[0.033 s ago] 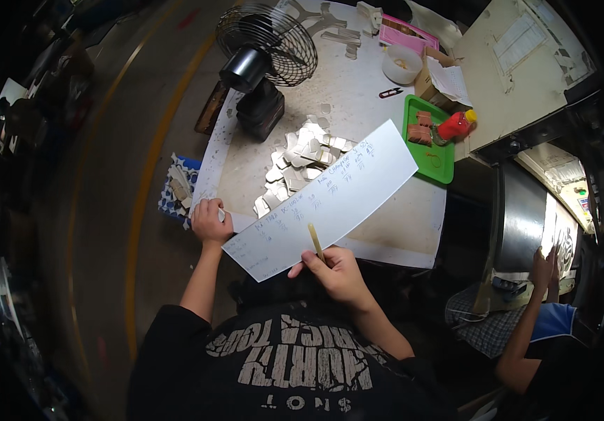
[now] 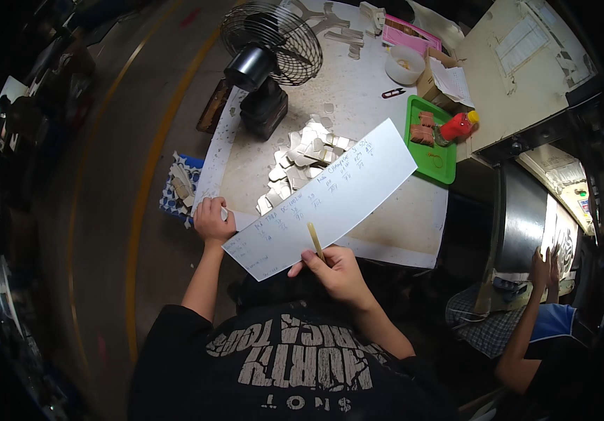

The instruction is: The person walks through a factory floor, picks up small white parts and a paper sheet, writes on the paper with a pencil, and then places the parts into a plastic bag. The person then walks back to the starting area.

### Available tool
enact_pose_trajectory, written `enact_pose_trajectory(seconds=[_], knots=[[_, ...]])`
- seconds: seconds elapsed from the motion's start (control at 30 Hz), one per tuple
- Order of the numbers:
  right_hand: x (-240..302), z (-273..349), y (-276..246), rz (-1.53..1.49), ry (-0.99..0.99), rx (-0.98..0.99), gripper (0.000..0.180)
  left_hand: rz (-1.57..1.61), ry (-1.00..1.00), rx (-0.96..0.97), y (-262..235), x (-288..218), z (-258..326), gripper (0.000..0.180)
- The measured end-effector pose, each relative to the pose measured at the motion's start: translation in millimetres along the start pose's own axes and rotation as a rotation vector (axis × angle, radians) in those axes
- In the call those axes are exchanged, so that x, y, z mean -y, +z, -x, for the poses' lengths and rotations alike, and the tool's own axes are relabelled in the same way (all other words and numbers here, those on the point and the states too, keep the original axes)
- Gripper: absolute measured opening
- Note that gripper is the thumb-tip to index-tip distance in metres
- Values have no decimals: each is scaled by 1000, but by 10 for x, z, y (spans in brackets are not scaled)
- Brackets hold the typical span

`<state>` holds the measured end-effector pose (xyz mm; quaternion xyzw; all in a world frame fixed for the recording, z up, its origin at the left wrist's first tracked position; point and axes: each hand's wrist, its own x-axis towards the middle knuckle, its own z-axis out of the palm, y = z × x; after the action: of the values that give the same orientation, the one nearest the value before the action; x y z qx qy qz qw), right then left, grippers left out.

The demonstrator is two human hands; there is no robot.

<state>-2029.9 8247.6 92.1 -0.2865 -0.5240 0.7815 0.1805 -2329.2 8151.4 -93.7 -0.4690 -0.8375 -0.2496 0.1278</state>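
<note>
My right hand [image 2: 336, 275] is closed at the near edge of a long white sheet [image 2: 344, 203] with handwriting on it. Its thumb lies on top, against a slim yellowish stick [image 2: 314, 241], perhaps a pen, pointing away from me. The sheet slants up to the right over the table. My left hand [image 2: 212, 220] rests curled at the table's near left corner, by the sheet's left end. A small pale piece shows at its fingers; its kind I cannot make out. Beyond the sheet lies a heap of flat white cut pieces [image 2: 289, 165], partly covered by it.
A black fan [image 2: 263, 77] stands on the table [image 2: 404, 242]. At right are a green tray [image 2: 442, 168] with a red bottle [image 2: 458, 125], thread snips [image 2: 392, 92], a white tub [image 2: 404, 64] and a cardboard box [image 2: 434, 88]. Another person's hands [image 2: 544, 270] work at far right.
The table and the things on it sit slightly farther right in view. My hands keep nearly the same pose, and the sheet has barely shifted.
</note>
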Motion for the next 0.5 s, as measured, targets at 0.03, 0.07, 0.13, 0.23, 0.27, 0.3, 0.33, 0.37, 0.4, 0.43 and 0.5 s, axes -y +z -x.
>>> enact_pose_trajectory(seconds=[0.03,0.07,0.13,0.23,0.27,0.3,0.33,0.37,0.4,0.43,0.5], knots=[[1,-40,64,28,26,7,34,18,17,-31,-1,-3,-18,20],[4,-75,136,37,36,13,34,31,21,-35,-11,-10,-33,21],[12,-125,310,58,44,25,34,53,32,-62,-55,-27,-54,21],[1,-188,642,81,35,30,33,159,50,20,-168,19,-74,23],[-14,-213,767,87,33,33,33,279,70,73,-222,81,-73,23],[-35,-246,899,74,24,47,33,398,100,134,-287,176,-62,23],[-62,-285,1038,94,43,44,32,523,126,198,-368,303,-35,24],[-94,-331,1185,97,59,51,32,680,-6,214,-463,459,20,27],[-130,-381,1343,83,74,45,31,843,-138,226,-568,634,113,31],[-174,-430,1512,97,64,74,31,1007,-270,234,-682,820,254,35],[-293,-515,1887,59,55,106,30,1331,-544,245,-932,1215,679,43]])
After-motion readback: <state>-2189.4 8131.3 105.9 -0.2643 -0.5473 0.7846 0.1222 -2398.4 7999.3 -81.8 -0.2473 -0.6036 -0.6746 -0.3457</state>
